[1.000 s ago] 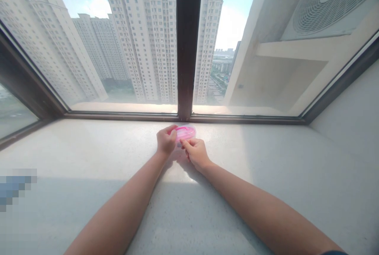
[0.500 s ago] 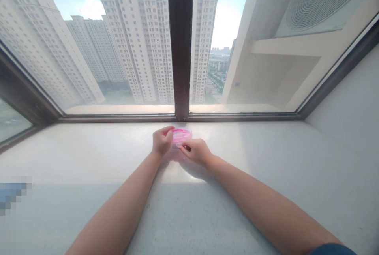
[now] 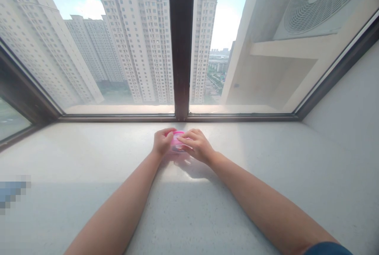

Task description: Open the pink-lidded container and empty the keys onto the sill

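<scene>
A small round container (image 3: 178,141) of pink and clear plastic is on the white sill near the window frame, with a bright pink curved strip along its top. My left hand (image 3: 162,140) is closed on its left side, thumb toward me and fingers around the back. On the right, my right hand (image 3: 199,144) has its fingers laid over the top of the container and its thumb lower on the front side. Both hands cover much of the container, so its contents cannot be made out.
The pale speckled sill (image 3: 183,207) stretches in front of me. Behind the container stands a dark window frame (image 3: 181,49) with glass on both sides. A white wall (image 3: 349,101) closes the right side. A pixelated blue patch (image 3: 12,192) lies at the left edge.
My right hand has gone from a pinch low at the container's front to fingers reaching over its top. My left hand keeps its hold, almost unmoved.
</scene>
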A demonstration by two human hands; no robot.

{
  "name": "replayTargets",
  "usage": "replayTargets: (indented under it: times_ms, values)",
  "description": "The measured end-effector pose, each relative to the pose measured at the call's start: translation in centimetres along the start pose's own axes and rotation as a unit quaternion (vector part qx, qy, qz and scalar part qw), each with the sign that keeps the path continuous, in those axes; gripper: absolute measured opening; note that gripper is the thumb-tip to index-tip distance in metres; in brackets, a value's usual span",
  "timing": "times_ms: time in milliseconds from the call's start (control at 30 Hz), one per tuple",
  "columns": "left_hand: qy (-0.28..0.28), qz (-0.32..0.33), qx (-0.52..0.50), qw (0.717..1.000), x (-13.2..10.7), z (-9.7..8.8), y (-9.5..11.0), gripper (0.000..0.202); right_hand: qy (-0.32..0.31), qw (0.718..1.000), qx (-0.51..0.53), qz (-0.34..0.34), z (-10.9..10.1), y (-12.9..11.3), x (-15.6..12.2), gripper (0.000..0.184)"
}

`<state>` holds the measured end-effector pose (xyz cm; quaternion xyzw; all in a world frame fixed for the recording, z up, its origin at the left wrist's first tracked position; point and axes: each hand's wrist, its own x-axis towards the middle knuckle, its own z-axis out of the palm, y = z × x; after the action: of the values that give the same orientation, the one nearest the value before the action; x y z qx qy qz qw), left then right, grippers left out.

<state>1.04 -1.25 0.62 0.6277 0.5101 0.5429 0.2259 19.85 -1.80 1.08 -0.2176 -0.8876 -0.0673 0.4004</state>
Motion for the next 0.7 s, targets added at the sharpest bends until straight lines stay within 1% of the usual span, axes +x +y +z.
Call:
replayTargets:
  times_ms: [133, 400, 567, 700]
  values:
    - [-0.011, 0.014, -0.012, 1.000, -0.2, -0.1, -0.1, 0.026, 0.005, 1.000, 0.009, 0.014, 0.3, -0.4, 0.0, 0.027]
    - [-0.015, 0.021, -0.028, 0.999, -0.4, -0.2, -0.4, 0.026, 0.018, 0.998, 0.036, 0.052, 0.3, -1.5, 0.6, 0.015]
    - [-0.039, 0.034, -0.028, 0.998, -0.5, -0.1, -0.2, 0.024, 0.021, 0.996, 0.037, 0.074, 0.1, -2.2, 0.7, 0.006]
    - [-0.046, 0.032, -0.036, 0.998, -0.4, 0.0, -0.1, 0.023, 0.024, 0.996, 0.036, 0.076, 0.4, -2.1, 0.4, 0.011]
